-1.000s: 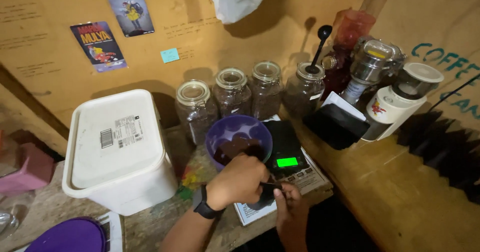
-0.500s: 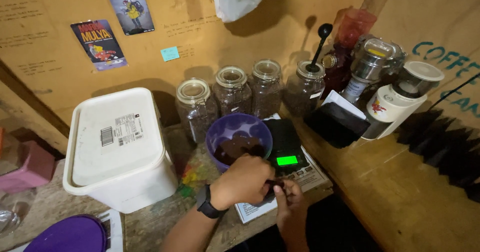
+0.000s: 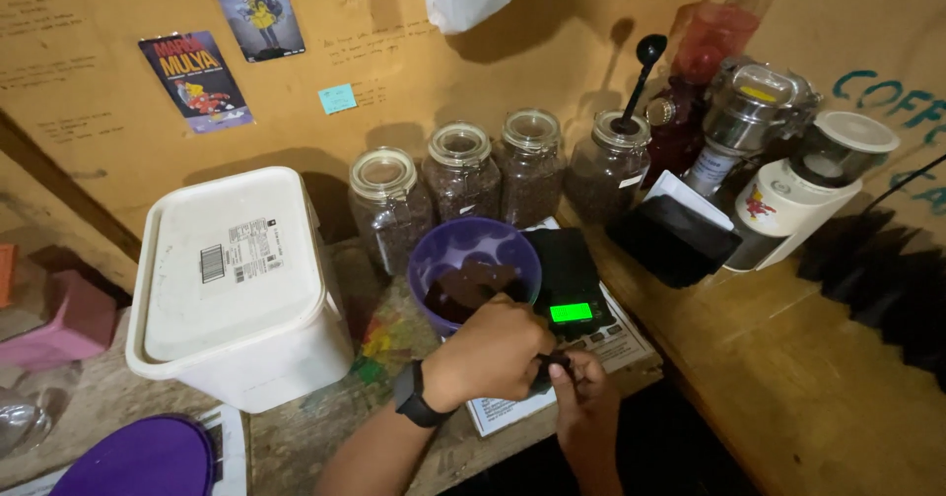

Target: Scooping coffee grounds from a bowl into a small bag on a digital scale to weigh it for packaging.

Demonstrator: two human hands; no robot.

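Observation:
A purple bowl (image 3: 448, 250) with dark ground coffee in it stands on a black scale (image 3: 572, 284) whose display glows green. My left hand (image 3: 488, 353), with a black watch on the wrist, is curled at the bowl's near rim. My right hand (image 3: 583, 397) comes up from below, just in front of the scale. Both hands pinch a small dark object (image 3: 548, 368) between them; I cannot tell what it is.
A white lidded tub (image 3: 232, 284) stands left of the bowl. Several glass jars of coffee beans (image 3: 458, 181) line the wall behind. A grinder (image 3: 798, 196), a black pouch (image 3: 670, 240) and a metal canister (image 3: 749, 112) sit at the right. A purple lid (image 3: 133, 462) lies at the lower left.
My left hand has drifted slightly to the right, closer to my right hand. The bowl and scale have not moved.

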